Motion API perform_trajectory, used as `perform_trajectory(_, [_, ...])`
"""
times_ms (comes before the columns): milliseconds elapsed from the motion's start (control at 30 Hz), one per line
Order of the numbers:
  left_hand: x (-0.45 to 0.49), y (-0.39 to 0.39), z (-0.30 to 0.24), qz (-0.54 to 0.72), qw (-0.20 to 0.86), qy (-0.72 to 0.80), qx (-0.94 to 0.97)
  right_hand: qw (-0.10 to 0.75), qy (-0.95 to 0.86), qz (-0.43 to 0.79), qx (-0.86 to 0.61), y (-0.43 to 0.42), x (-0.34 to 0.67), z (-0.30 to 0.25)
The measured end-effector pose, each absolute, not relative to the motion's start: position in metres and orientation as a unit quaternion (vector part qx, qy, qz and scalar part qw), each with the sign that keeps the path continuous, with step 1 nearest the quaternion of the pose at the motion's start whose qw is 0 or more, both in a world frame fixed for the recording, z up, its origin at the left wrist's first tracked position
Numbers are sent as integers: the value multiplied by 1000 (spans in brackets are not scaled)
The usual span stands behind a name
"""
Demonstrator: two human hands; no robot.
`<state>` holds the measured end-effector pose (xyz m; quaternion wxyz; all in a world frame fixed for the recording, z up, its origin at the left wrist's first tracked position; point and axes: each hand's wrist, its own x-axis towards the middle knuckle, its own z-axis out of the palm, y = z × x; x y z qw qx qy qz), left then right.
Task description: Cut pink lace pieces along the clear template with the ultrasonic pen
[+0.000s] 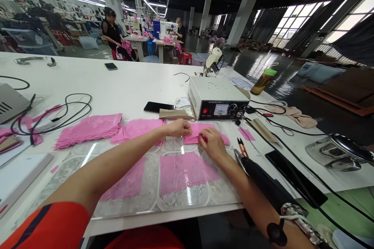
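Observation:
My left hand (179, 127) is closed in a pinch at the left end of a small stack of pink fabric pieces (222, 138); what its fingertips hold is too small to make out. My right hand (212, 142) bends over the same stack, thumb and fingertips pinching the edge of the top pink piece. Both hands are above the back of a clear plastic sheet (111, 211). Near me, one flat pink lace piece (187, 173) shows on that sheet, with another pink piece (125, 184) partly behind my left forearm. A thick pink lace stack (90, 129) lies to the left.
A white control box (217, 89) stands behind my hands. By my right forearm lie a black handheld tool (263, 177) with a cable and orange-handled snips (242, 147). Phones (159, 107), a bottle (263, 81) and a glass pot (336, 155) stand or lie around. Co-workers sit farther back.

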<state>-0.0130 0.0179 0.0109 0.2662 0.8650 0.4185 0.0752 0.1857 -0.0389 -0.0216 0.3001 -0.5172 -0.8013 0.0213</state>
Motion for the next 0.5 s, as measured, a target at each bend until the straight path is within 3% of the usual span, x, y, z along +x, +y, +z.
perform_trajectory(267, [14, -27, 10, 165, 16, 454, 876, 324, -812, -26, -485, -38, 187, -28])
perform_trajectory(500, [19, -34, 13, 169, -81, 430, 883, 327, -824, -54, -460, -41, 193, -26])
